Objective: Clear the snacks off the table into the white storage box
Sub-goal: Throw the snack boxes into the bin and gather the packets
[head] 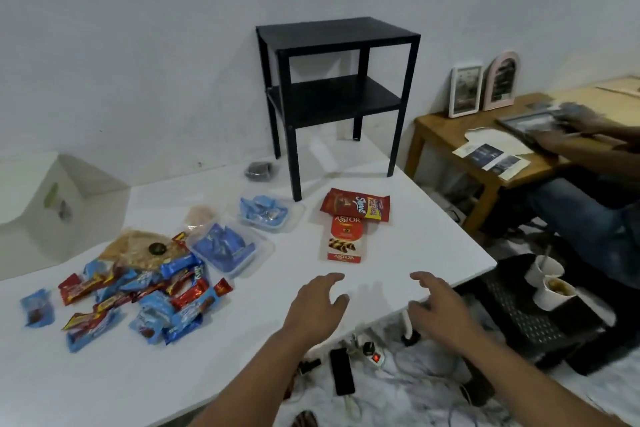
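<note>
Both hands, left point(317, 302) and right point(438, 305), are held apart and empty, aimed at the Astor box point(345, 239) probably; storage box point(52, 215) sits far left.

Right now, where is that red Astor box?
In the head view the Astor box lies on the white table, right of centre, just below the red snack pouch and beyond both hands.

Storage box point(52, 208) sitting far left on the table point(242, 322), snack pile point(138, 291) lying before it, trays point(242, 236) right of the pile, Astor box point(345, 239) lying further right, shelf point(336, 80) standing behind.
</note>
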